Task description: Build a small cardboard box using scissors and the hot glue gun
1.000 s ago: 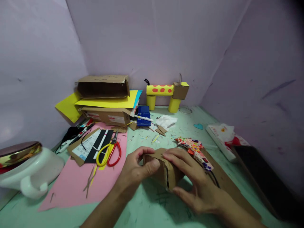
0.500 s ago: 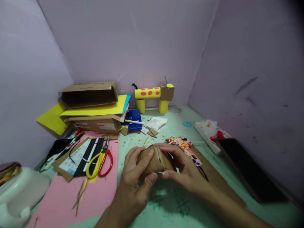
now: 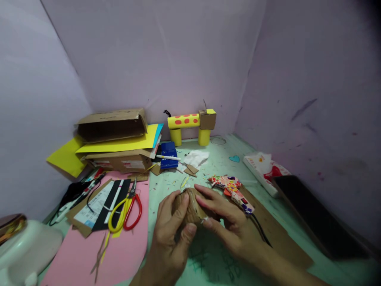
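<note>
A small folded cardboard piece [image 3: 193, 208], brown and box-like, sits between my two hands above the green table. My left hand [image 3: 174, 226] grips its left side, thumb on the near face and fingers along the top and far side. My right hand [image 3: 224, 218] presses on its right side, with the thumb near the lower front edge, where a whitish bit shows. A seam runs down the middle of the piece. Just right of my right hand lies a colourful patterned glue gun [image 3: 232, 188] with a black cord, on a flat cardboard sheet [image 3: 276, 230].
Scissors with red and yellow handles [image 3: 132, 204] lie on pink paper [image 3: 127, 254] at left. Cardboard boxes [image 3: 113, 125] stack at the back left, beside a yellow spotted paper animal [image 3: 184, 120]. A black phone-like slab [image 3: 315, 216] and tissue pack [image 3: 263, 172] lie right.
The cardboard piece has turned slightly in my hands. My right fingers have shifted over its right side. The view has tilted a little, so the background sits slightly lower.
</note>
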`<state>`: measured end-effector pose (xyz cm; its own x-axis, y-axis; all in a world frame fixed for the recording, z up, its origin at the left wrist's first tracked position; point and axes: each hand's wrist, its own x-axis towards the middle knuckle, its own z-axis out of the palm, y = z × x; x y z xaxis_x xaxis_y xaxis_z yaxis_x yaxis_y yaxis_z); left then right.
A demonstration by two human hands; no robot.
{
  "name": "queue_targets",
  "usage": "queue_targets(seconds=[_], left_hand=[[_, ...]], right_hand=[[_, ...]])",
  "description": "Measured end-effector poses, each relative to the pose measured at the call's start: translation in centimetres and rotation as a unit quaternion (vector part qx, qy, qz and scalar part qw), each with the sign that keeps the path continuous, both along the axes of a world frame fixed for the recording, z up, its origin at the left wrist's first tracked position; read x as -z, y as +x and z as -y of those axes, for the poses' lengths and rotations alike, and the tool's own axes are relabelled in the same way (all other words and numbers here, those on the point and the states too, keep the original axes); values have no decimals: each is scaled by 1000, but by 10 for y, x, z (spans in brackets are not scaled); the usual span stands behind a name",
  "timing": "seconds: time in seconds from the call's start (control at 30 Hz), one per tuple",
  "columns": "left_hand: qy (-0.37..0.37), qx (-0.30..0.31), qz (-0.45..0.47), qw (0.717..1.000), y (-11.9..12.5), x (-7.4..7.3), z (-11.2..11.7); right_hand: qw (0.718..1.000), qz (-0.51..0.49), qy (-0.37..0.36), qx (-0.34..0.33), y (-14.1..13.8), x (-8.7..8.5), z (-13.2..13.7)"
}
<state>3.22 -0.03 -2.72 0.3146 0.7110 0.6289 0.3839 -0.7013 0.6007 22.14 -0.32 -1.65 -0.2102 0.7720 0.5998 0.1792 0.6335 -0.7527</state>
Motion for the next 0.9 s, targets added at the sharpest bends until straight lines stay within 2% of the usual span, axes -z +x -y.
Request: queue_targets(seconds=[0.13,0.3,0.47,0.63,0.73,0.9], left_hand=[[30,-5,12,999,0,4,-2],[77,-34,-51,995,-3,5,-4],[74,-56,-79,993,-4,7,-4],[8,-45,-35,998,1,6,-4],[-41,-39,4,998,3,4,-5],[-131,-34,43,990,2,-1,-2]], right_hand=[[998,45,48,21,1,-1,-1],[989,91,109,31,6,-7,-2],[978,142,149,40,10,-9,-6],[974,190,124,12,13,-9,-9],[973,198,112,27,14,-9,-10],[983,156,82,56,13,-11,-11]])
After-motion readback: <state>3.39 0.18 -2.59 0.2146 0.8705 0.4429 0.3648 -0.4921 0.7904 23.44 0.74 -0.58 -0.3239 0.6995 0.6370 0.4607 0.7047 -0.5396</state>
